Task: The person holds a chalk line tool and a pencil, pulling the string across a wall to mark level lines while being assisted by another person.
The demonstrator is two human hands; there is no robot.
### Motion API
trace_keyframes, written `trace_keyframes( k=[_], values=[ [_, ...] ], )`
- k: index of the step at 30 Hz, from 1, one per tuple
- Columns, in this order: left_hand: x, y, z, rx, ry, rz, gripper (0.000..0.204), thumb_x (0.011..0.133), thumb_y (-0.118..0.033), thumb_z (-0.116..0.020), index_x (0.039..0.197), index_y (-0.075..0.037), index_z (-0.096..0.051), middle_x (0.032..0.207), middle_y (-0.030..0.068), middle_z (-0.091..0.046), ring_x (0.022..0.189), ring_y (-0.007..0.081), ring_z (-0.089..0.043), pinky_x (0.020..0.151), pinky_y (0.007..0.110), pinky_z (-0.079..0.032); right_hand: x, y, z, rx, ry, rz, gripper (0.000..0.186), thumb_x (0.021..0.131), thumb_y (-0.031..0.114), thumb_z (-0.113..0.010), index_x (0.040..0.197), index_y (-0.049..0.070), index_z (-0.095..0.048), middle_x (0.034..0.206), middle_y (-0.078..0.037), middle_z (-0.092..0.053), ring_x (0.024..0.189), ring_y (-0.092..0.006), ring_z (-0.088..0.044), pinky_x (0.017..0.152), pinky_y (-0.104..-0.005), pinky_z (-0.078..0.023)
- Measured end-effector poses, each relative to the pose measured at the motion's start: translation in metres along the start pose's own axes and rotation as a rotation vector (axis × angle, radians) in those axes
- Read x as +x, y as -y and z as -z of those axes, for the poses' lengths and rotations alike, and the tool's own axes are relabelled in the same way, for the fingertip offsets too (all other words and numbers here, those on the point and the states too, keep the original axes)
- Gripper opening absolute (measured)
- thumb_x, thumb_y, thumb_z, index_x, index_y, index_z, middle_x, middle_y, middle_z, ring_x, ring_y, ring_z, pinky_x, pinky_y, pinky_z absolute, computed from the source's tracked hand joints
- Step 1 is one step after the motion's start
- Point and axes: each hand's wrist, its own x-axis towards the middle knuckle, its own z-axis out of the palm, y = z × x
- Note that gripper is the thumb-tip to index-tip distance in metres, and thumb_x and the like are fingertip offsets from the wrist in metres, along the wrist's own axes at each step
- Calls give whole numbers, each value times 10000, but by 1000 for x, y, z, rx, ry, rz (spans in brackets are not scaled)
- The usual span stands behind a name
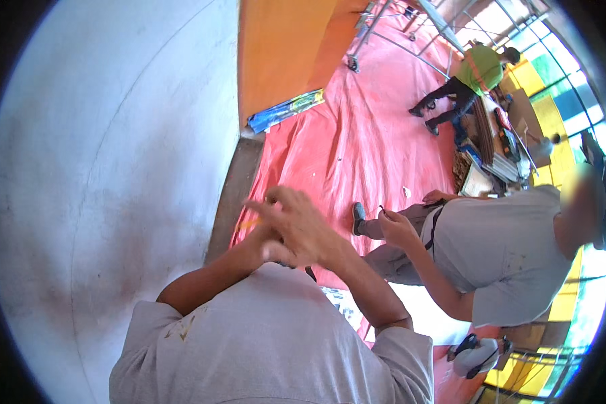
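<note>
In front of my chest, my hands cross each other. My right hand (pixel 296 225) lies over the left, its fingers spread and a little blurred, with nothing seen in its grip. Behind it is my left hand (pixel 257 244), its fingers mostly hidden. A thin yellow strip (pixel 250 223) shows beside the left hand; what it is and whether that hand holds it I cannot make out. At my right stands a person in a grey shirt (pixel 498 246), a small dark thing (pixel 384 211) at the fingers of one raised hand.
A pale wall (pixel 114 168) rises at my left, meeting an orange panel (pixel 283 54). Red sheeting (pixel 343 148) covers the floor. Blue-and-yellow packages (pixel 286 111) lie along the panel. Farther off are wheeled scaffolding (pixel 411 40), a person in green (pixel 479 69) and stacked boards (pixel 485 135).
</note>
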Motion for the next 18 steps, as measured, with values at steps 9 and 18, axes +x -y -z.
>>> trace_keyframes(
  k=[9,18],
  values=[
    [-17,-15,-14,44,-28,113,220,1016,-276,-565,1174,-123,-566,946,15,-612,736,136,-631,602,317,-514,-4,32,14,248,-68,91,819,896,681,-488,1414,46,-515,1068,-222,-521,993,-373,-540,871,-478,-439],
    [-19,-16,-22,101,-56,172,248,1015,-274,-565,1182,-91,-556,963,44,-624,799,161,-652,669,338,-545,-12,23,-3,211,-359,-53,809,845,716,-579,1290,41,-629,1062,-217,-558,967,-382,-589,810,-485,-475]
  ],
)
